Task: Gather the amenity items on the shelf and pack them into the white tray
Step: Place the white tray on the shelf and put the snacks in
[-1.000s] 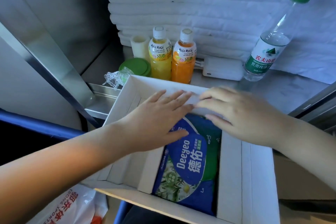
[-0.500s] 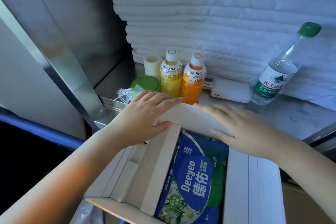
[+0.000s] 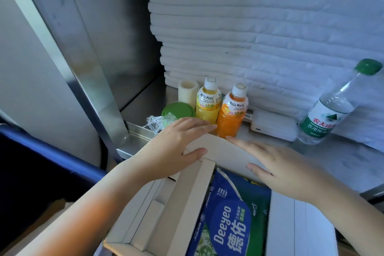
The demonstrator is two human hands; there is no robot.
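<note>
Head view.

Hidden or cut off: the near end of the white tray (image 3: 291, 226) runs off the bottom edge, and so does the lower part of the blue pack of wipes (image 3: 226, 226). The left hand (image 3: 176, 147) covers the tray's far left corner, the foot of the yellow juice bottle (image 3: 207, 104) and the near edge of a green lid (image 3: 176, 110). Small print on the labels is unreadable.

Hands: the left hand lies flat over the far left corner, fingers straight, thumb on the inner face of the far wall. The right hand (image 3: 280, 166) lies flat on the same wall further right, fingers straight and relaxed. Neither is wrapped round anything.

Tray: white card, rectangular, a long divider running near to far. Its far wall butts against the front of the metal shelf (image 3: 141, 106), just near the orange juice bottle (image 3: 232, 114).

Contents: the pack of wipes fills the wide middle compartment. The narrow left compartments show only stepped white card.

On the shelf, upright: both juice bottles side by side, a cream roll (image 3: 188, 91) behind them to the left, a water bottle (image 3: 330, 114) with a green cap far right. A white charger (image 3: 272, 124) lies between the orange bottle and the water bottle. Crumpled plastic wrap (image 3: 155, 122) sits by the lid. Folded white towels (image 3: 249, 37) are stacked behind.
</note>
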